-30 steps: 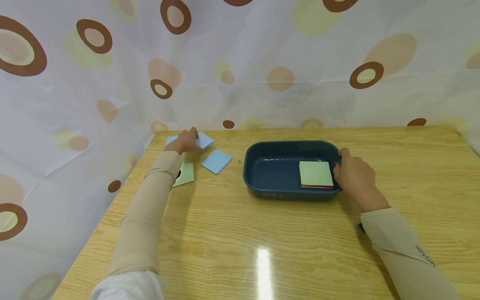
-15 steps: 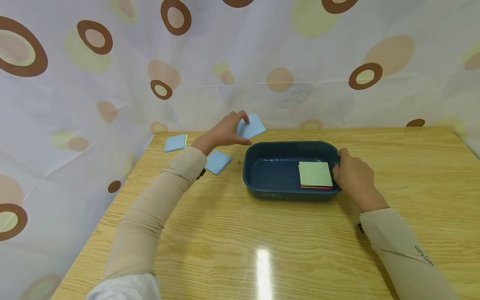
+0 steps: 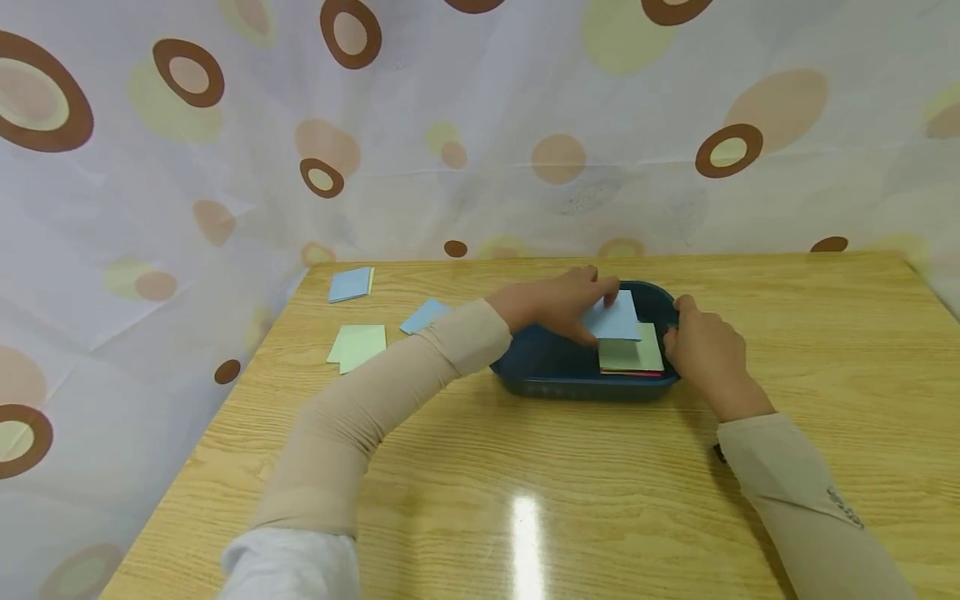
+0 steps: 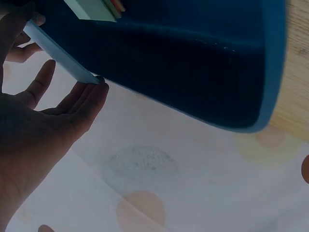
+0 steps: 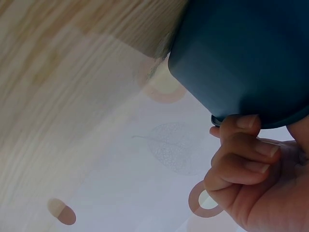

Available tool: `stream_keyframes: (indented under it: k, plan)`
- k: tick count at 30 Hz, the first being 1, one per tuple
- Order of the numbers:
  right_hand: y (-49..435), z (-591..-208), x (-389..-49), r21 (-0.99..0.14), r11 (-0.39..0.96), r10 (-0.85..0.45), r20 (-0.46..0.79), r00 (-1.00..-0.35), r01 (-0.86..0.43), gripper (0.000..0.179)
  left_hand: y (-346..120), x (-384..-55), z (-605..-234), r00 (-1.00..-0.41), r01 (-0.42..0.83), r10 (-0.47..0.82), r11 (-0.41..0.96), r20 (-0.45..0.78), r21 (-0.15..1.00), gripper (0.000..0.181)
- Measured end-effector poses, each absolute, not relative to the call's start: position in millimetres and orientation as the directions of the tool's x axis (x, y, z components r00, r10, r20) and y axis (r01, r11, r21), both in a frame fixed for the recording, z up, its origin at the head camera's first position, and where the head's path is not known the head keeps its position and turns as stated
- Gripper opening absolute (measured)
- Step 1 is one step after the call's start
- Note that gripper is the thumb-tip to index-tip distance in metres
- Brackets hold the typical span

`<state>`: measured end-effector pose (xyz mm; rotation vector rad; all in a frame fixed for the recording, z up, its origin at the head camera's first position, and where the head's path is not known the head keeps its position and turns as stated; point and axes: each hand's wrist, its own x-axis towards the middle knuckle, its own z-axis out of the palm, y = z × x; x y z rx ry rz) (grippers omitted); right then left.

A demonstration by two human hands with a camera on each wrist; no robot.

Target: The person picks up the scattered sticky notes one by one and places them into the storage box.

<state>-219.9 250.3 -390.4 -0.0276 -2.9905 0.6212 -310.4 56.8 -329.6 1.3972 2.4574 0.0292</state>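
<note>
My left hand (image 3: 558, 304) pinches a blue square pad of paper (image 3: 617, 317) between thumb and fingers, over the dark blue plastic tub (image 3: 540, 387). In the left wrist view the blue pad (image 4: 60, 53) is edge-on at the fingertips. Below it in the tub lies a stack topped by a pale green pad (image 3: 632, 357), with red and other colours showing at its lower edge. My right hand (image 3: 707, 354) grips the tub's right rim, and in the right wrist view its curled fingers (image 5: 244, 150) hook that rim.
On the table's left lie a blue pad over a yellow one (image 3: 350, 285), overlapping pale green pads (image 3: 362, 346), and another blue pad (image 3: 426, 315) partly behind my left sleeve. A patterned sheet (image 3: 495, 200) rises behind the wooden table (image 3: 465, 483).
My left hand has lifted a blue pad from the left of the table and carried it right, over the tub's stack. The right hand keeps its place on the rim.
</note>
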Motion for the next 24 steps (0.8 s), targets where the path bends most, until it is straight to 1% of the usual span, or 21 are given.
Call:
stream_keyframes:
  k: [4, 8, 11, 16, 24]
  plan:
    - [249.9, -390.4, -220.6, -0.402, 0.916, 0.034, 0.058, -0.998, 0.008, 0.043, 74.2, -309.1, -338.2, -0.487, 0.829, 0.809, 0.547, -0.331, 0.118, 0.064]
    - [249.5, -389.7, -220.3, -0.396, 0.918, 0.031, 0.058, -0.998, 0.006, 0.043, 87.6, -307.9, -348.0, -0.495, 0.833, 0.772, 0.552, -0.398, 0.033, 0.079]
    - [249.0, -388.7, -219.7, -0.392, 0.920, 0.027, 0.062, -0.998, 0.001, 0.044, 95.0, -306.0, -353.7, -0.510, 0.835, 0.749, 0.549, -0.423, -0.034, 0.085]
    - [247.9, -387.8, -219.3, -0.396, 0.918, 0.028, 0.054, -0.998, 0.004, 0.044, 102.5, -305.6, -363.3, -0.520, 0.842, 0.739, 0.529, -0.428, -0.108, 0.087]
    - [249.1, -389.7, -220.4, -0.391, 0.921, 0.040, 0.071, -0.997, 0.009, 0.041, 106.5, -302.6, -362.6, -0.521, 0.842, 0.719, 0.521, -0.459, -0.139, 0.086]
